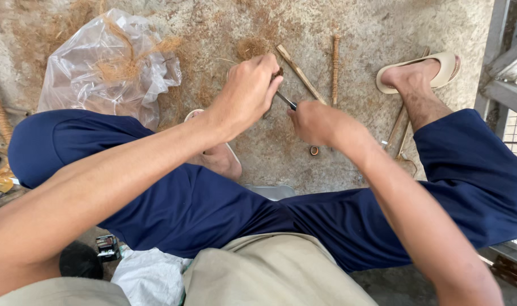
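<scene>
Near the upper middle of the frame the left hand (248, 90) is closed in a loose fist around a small dark piece, mostly hidden by the fingers; what it is cannot be told. The right hand (315, 122), just right of centre, is curled shut on the handle of a thin dark tool (287, 101) whose tip reaches up-left to the piece in the left hand.

The work looks part-way along: brown fibre (251, 48) lies scattered over the concrete floor (360, 34) — more of it sits on the clear plastic bag (99, 68) at upper left — while a flat wooden stick (300, 73) and a fibre-wrapped stick (335, 68) lie on the ground just above the hands.

Both forearms come in from the lower edge and converge between the knees, wrists bent down — the left higher than the right.
</scene>
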